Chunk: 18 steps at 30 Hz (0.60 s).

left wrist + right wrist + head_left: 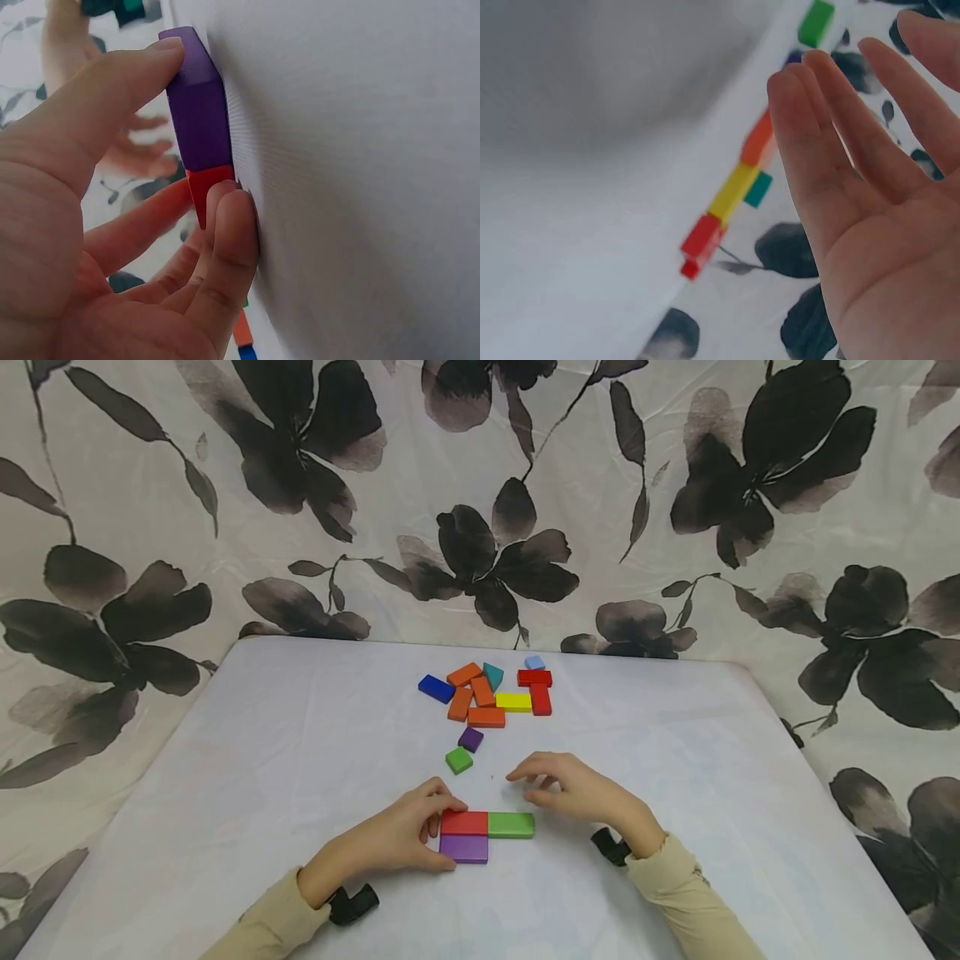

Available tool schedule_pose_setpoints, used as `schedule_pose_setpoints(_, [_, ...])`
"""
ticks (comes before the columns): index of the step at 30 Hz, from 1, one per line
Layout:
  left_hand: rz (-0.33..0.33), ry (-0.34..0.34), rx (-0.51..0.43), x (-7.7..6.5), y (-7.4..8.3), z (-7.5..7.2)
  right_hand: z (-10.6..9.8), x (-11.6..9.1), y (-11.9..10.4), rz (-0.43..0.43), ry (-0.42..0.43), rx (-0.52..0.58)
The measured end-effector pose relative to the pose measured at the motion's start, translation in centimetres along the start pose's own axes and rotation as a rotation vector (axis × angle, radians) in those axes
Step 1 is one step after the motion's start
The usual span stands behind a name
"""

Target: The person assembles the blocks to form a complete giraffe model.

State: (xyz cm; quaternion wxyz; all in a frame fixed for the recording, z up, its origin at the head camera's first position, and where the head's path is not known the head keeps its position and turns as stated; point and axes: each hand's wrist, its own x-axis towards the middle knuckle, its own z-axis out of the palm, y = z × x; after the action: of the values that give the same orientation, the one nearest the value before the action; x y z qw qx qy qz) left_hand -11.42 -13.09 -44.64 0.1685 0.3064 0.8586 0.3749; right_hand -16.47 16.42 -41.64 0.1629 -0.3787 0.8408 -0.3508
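On the white table, a red block [464, 822] lies against a purple block [463, 849], with a green block [512, 825] end to end with the red one. My left hand [397, 835] pinches the red and purple pair: the thumb [150, 67] presses the purple block's near side, and fingertips [236, 217] touch the red one. My right hand [573, 789] is over the table beyond the green block, holding nothing. Its fingers [840, 112] are extended, slightly bent, in the right wrist view.
Farther back, a small green block [459, 760] and a dark purple one [471, 739] lie before a cluster of several orange blocks [486, 717]. A blue block [437, 688], yellow block [513, 702], teal triangle [492, 675], red blocks [541, 699] and light blue piece [534, 662] surround them.
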Motion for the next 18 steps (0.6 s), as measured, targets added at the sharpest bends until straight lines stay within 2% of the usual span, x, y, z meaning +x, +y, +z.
schedule_pose_setpoints(5, [-0.009, -0.007, -0.014, 0.1, -0.1, 0.0, -1.5, 2.6, -0.1, 0.026, 0.074, -0.074])
schedule_pose_setpoints(9, [-0.015, -0.009, 0.005, 0.1, -0.3, 0.1, -2.0, 5.0, 0.2, 0.072, 0.089, -0.184])
schedule_pose_setpoints(13, [-0.016, -0.011, 0.029, 0.0, -0.3, 0.1, -2.0, 7.0, 0.6, 0.109, 0.032, -0.259])
schedule_pose_setpoints(18, [-0.013, -0.012, 0.031, 0.0, -0.4, 0.1, -1.6, 8.1, 0.8, 0.184, -0.069, -0.363])
